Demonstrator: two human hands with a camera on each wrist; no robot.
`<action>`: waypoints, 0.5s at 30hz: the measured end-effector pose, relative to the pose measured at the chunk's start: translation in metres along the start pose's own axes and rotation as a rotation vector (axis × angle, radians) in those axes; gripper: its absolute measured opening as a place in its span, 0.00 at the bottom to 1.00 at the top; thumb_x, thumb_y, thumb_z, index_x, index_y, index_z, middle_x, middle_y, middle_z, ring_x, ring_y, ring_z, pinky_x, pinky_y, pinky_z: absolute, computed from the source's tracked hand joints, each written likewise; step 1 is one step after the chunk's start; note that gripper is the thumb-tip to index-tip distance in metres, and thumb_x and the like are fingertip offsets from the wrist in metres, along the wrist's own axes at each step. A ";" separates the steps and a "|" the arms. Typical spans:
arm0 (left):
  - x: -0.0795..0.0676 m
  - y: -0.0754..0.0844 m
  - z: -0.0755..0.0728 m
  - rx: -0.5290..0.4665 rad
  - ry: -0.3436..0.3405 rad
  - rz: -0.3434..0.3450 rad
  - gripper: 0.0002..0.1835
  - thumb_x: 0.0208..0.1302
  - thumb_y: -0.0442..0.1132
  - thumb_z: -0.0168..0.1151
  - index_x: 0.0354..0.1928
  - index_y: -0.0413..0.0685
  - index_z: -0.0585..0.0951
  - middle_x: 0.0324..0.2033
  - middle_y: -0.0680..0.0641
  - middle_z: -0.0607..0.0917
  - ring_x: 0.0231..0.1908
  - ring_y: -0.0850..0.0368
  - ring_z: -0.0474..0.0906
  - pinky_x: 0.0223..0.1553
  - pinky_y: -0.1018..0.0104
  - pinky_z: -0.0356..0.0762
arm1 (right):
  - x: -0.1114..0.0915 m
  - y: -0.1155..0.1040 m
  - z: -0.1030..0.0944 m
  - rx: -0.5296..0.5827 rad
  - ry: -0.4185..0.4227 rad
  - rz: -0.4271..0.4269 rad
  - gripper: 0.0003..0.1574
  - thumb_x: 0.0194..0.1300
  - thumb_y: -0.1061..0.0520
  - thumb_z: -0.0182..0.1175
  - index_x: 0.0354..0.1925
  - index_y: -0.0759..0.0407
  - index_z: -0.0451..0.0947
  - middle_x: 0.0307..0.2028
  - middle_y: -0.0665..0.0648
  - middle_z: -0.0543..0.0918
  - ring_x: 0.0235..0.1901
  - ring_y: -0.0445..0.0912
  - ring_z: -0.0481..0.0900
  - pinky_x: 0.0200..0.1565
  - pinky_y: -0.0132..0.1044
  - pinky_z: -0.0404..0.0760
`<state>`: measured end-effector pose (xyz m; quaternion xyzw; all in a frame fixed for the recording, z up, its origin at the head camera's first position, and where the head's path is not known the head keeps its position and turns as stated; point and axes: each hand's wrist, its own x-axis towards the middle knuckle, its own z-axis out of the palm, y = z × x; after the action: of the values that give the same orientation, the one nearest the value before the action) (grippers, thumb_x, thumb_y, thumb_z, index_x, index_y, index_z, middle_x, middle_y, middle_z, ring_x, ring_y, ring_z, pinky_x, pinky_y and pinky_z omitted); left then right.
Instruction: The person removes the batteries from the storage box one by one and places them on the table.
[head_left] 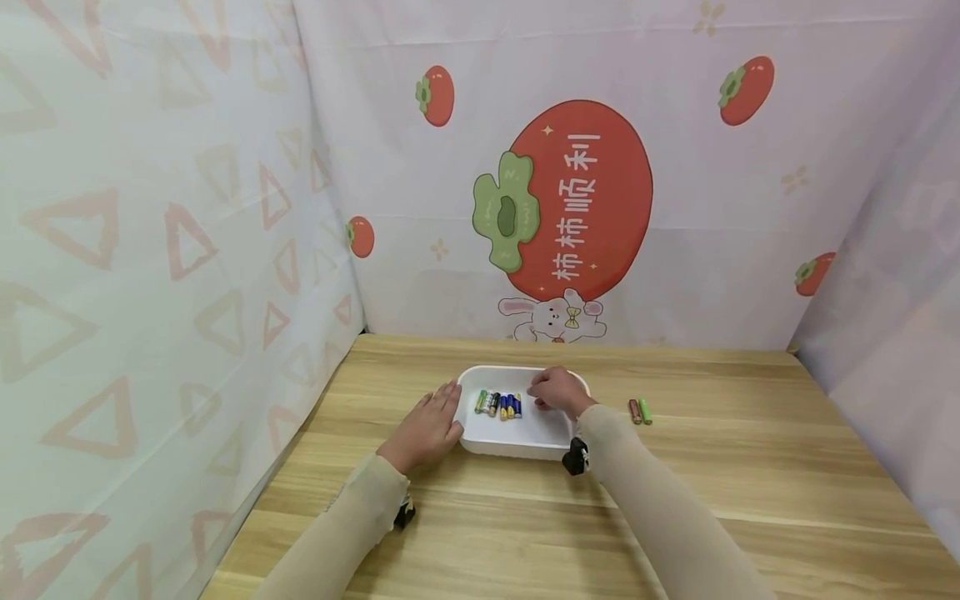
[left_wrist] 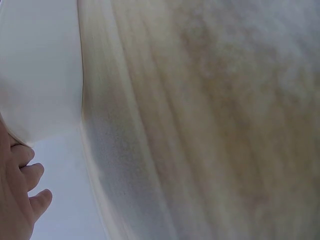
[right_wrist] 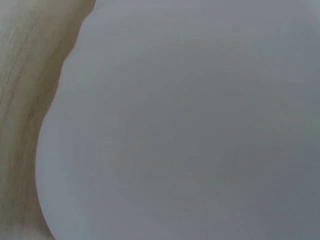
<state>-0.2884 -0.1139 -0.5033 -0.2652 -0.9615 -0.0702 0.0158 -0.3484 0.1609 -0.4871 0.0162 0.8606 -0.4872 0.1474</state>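
A white rectangular tray (head_left: 536, 432) stands on the wooden table with a row of several batteries (head_left: 511, 407) inside, green, black and blue with yellow ends. Against the tray's left rim rests my left hand (head_left: 426, 429), fingers extended; in the left wrist view its fingertips (left_wrist: 33, 174) lie along the white wall. My right hand (head_left: 558, 392) reaches over the right rim, its fingers bent down inside the tray to the right of the row. Whether it holds a battery I cannot tell. White plastic (right_wrist: 175, 125) fills most of the right wrist view, with no fingers in sight.
Right of the tray, a red-brown battery (head_left: 635, 411) and a green battery (head_left: 646, 411) lie side by side on the table (head_left: 735, 467). Printed cloth walls (head_left: 712, 275) enclose the table at the back and both sides.
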 end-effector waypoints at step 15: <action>0.002 0.000 0.000 0.001 0.007 -0.001 0.34 0.74 0.44 0.43 0.74 0.33 0.51 0.74 0.40 0.53 0.73 0.48 0.48 0.70 0.49 0.49 | 0.005 0.003 0.013 -0.038 -0.014 0.012 0.09 0.62 0.60 0.64 0.39 0.64 0.81 0.31 0.59 0.82 0.29 0.48 0.79 0.32 0.38 0.80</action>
<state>-0.2899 -0.1134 -0.5028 -0.2644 -0.9617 -0.0704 0.0192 -0.3492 0.1516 -0.4972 0.0149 0.8685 -0.4700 0.1567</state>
